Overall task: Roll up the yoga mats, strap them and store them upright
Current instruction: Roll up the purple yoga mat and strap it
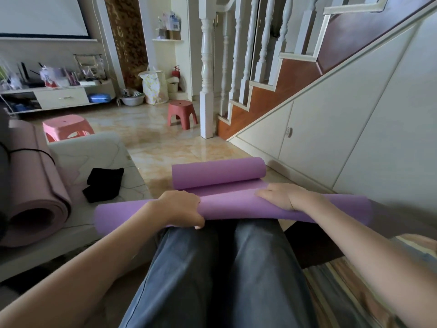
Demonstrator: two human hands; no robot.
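Note:
A purple yoga mat lies across my knees, rolled into a long tube at the near end. Its far end curls up on the floor just beyond. My left hand grips the near roll left of centre, fingers curled over the top and thumb under it. My right hand lies flat on top of the roll, fingers straight and pointing left. A pink rolled mat with a black cord round it rests on the low platform at the left. A black strap bundle lies beside it.
A pink stool and a red stool stand on the tiled floor ahead. A white staircase post and the stair cupboard wall bound the right side. A TV cabinet runs along the far left wall.

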